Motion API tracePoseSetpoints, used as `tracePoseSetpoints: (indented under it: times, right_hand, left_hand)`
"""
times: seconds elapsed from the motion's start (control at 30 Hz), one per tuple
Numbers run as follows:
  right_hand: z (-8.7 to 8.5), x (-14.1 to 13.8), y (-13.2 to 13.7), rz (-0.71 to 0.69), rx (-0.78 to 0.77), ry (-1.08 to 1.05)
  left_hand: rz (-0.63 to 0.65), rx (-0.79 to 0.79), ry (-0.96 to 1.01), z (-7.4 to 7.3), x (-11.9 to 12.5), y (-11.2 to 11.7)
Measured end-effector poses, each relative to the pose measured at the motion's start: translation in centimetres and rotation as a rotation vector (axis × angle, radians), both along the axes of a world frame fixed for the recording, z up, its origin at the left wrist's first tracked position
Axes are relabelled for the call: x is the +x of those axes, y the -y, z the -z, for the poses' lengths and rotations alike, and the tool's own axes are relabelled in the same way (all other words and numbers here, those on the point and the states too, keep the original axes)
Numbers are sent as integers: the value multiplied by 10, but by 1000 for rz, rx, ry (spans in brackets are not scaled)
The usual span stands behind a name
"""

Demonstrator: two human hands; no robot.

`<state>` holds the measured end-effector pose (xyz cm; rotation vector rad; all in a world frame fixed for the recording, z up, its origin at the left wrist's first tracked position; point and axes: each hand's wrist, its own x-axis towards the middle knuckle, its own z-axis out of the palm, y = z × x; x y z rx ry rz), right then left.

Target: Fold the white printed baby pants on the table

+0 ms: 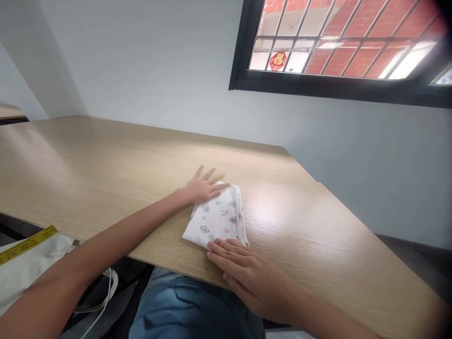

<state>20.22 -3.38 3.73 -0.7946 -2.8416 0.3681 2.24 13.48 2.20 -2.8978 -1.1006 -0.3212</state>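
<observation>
A folded white cloth (221,216) printed with small cartoon animal faces lies on the wooden table, close to its front edge. Its layered folds show along the right side. My left hand (205,187) rests over the cloth's far left corner, fingers spread and slightly blurred. Along the near edge of the cloth, my right hand (240,268) lies flat with its fingers stretched out, the fingertips touching the fabric. Neither hand grips the cloth.
The light wooden table (120,165) reaches back to a grey wall. A barred window (339,42) is at upper right. Below the table's left front edge sits a white bag (38,263) with yellow tape, beside a white strap. My legs are under the front edge.
</observation>
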Motion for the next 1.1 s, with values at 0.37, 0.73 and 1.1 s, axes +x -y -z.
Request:
tracePoseSetpoints:
  times: [0.37, 0.73, 1.1]
  right_hand:
    - [-12, 28, -65, 165, 83, -99]
    - [22, 31, 7, 77, 70, -65]
    - [30, 2, 17, 768, -91, -614]
  left_hand:
    - [114, -340, 82, -13, -51, 72]
    - [177, -377, 116, 7, -75, 155]
    - [-359, -616, 854, 14, -38, 161]
